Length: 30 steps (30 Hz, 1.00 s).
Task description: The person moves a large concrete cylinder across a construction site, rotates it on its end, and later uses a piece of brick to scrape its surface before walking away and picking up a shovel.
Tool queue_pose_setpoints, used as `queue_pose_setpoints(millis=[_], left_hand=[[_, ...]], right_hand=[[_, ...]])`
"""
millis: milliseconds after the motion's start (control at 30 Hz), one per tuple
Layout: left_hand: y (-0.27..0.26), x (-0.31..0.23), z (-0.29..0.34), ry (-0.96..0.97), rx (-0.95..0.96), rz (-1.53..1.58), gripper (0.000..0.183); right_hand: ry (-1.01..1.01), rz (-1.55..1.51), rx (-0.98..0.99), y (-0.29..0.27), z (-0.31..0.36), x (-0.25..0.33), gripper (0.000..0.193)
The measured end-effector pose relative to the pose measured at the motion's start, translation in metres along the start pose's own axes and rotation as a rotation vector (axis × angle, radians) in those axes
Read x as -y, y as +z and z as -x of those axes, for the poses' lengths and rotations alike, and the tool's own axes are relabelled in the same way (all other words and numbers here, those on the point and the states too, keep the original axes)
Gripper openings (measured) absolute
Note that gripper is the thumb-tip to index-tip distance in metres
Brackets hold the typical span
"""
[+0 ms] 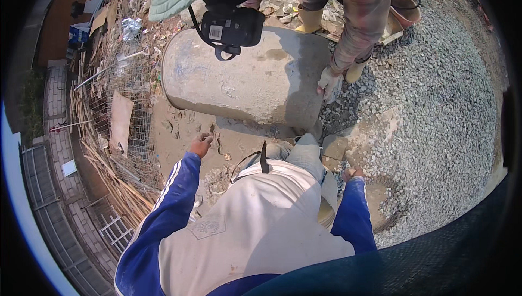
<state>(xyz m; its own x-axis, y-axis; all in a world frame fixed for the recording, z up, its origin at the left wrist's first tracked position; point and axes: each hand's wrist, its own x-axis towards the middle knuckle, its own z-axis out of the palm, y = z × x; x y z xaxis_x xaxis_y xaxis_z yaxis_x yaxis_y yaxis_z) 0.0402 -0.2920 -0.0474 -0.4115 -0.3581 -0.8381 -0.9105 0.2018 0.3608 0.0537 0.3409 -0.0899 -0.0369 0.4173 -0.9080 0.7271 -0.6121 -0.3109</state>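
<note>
A big cement-caked drum (234,76) lies on its side across the ground in front of me. My left hand (201,145) hangs just this side of its lower edge, apart from it, with fingers loosely bent and nothing visible in them. Low on my right, my right hand (353,174) is closed beside my leg, over the edge of the gravel; whatever it may hold is hidden. Across the drum a co-worker bends forward, a pale gloved hand (328,83) at the drum's right end. A black head-worn device (232,26) on the co-worker covers part of the drum.
Grey gravel (435,116) spreads over the right side. Wire mesh (133,95), bamboo poles (117,182) and a brown board (120,122) lie on the left. Wet mud (179,133) is underfoot near the drum. A reddish bucket (405,10) stands behind the co-worker.
</note>
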Motion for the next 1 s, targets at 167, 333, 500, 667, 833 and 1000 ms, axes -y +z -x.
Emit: queue_pose_setpoints(millis=[167, 333, 500, 667, 833, 1000], left_hand=[[0.049, 0.032, -0.007, 0.172, 0.129, -0.128, 0.041], [0.086, -0.021, 0.015, 0.22, 0.331, -0.32, 0.043], [0.078, -0.081, 0.002, 0.373, 0.348, -0.261, 0.043], [0.037, -0.086, -0.056, 0.419, 0.206, -0.322, 0.044], [-0.029, -0.069, -0.132, 0.4, 0.08, -0.434, 0.044], [-0.098, -0.053, -0.241, 0.279, 0.025, -0.519, 0.045]], right_hand=[[0.109, 0.121, 0.14, -0.026, -0.009, 0.028, 0.009], [0.372, 0.047, 0.038, -0.037, -0.024, -0.007, 0.009], [0.406, -0.269, 0.099, -0.018, -0.063, -0.086, 0.007], [0.262, -0.335, 0.064, 0.033, -0.083, -0.122, 0.01], [0.063, -0.28, -0.025, 0.1, -0.023, -0.132, 0.012], [-0.003, -0.336, -0.056, 0.114, -0.061, -0.182, 0.012]])
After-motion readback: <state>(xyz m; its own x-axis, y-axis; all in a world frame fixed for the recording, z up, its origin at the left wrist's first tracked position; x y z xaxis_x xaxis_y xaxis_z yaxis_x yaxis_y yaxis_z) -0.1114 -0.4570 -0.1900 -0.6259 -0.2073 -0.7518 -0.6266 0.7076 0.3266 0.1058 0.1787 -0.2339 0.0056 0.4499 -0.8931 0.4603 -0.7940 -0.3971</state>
